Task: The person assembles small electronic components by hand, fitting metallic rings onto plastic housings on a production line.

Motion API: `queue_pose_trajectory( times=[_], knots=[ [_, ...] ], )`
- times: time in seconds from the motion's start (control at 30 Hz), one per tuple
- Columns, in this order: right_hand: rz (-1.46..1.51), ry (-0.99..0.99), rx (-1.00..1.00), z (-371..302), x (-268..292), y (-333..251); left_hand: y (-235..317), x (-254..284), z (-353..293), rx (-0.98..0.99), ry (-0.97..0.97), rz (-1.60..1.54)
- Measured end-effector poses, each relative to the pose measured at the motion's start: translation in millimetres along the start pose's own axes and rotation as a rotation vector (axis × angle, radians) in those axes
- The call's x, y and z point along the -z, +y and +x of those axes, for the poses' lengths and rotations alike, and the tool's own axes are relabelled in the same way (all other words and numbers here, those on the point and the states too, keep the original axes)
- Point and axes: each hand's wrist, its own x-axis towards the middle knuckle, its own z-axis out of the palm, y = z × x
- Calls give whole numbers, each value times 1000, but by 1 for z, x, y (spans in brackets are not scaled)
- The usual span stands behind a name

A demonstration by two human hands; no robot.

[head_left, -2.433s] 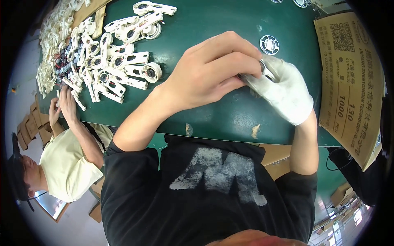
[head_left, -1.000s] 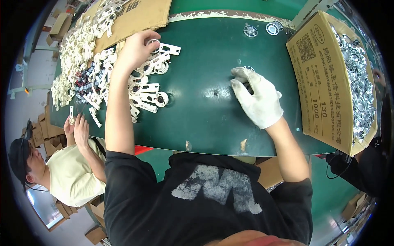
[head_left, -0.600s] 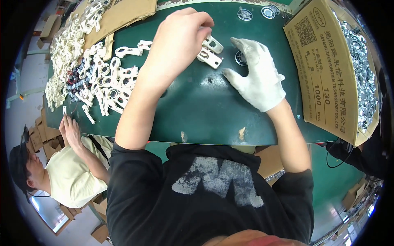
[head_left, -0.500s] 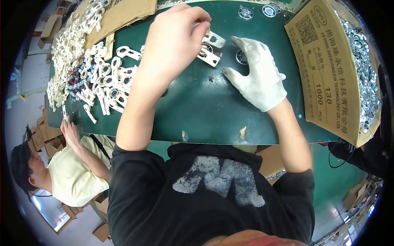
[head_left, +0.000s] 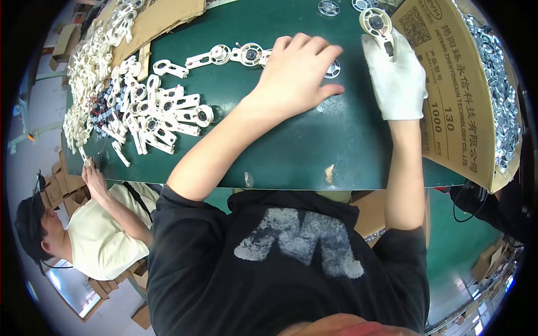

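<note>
My right hand [head_left: 397, 81], in a white glove, is closed on the handle of a white fan housing [head_left: 375, 22]. The round ring with a dark centre sticks up past its fingers, near the cardboard box. My bare left hand [head_left: 300, 73] is over the middle of the table, palm down, fingers spread and thumb out. Left of it lie two white ring-headed pieces, one a fan housing [head_left: 250, 54] partly covered by the hand and the other [head_left: 219, 54] farther left. A round spoked grille [head_left: 333, 69] shows partly beneath the left fingers.
A cardboard box [head_left: 448, 106] full of shiny metal rings [head_left: 500, 101] stands at right. Loose white housings [head_left: 162, 115] pile up at left, beside dark small motors [head_left: 103, 106] and a cardboard sheet [head_left: 162, 19]. More grilles [head_left: 328, 8] lie at the far edge. A co-worker [head_left: 101, 224] sits at left.
My right hand has moved right and up and now holds a fan housing. My left hand has come down and right, its fingers spreading. The housings in the middle now show more plainly.
</note>
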Motion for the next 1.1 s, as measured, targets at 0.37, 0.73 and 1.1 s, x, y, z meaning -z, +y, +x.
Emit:
queue_pose_trajectory(
  times=[0.37,0.73,1.1],
  knots=[
    [-292,-326,139,-10,-1,8,-10,1,-27,-188,-33,80],
    [-224,-271,137,-14,1,-26,52,47,-123,-36,-281,-230],
    [-203,-641,338,-35,-8,-2,5,57,-68,-33,136,-341]
  ],
)
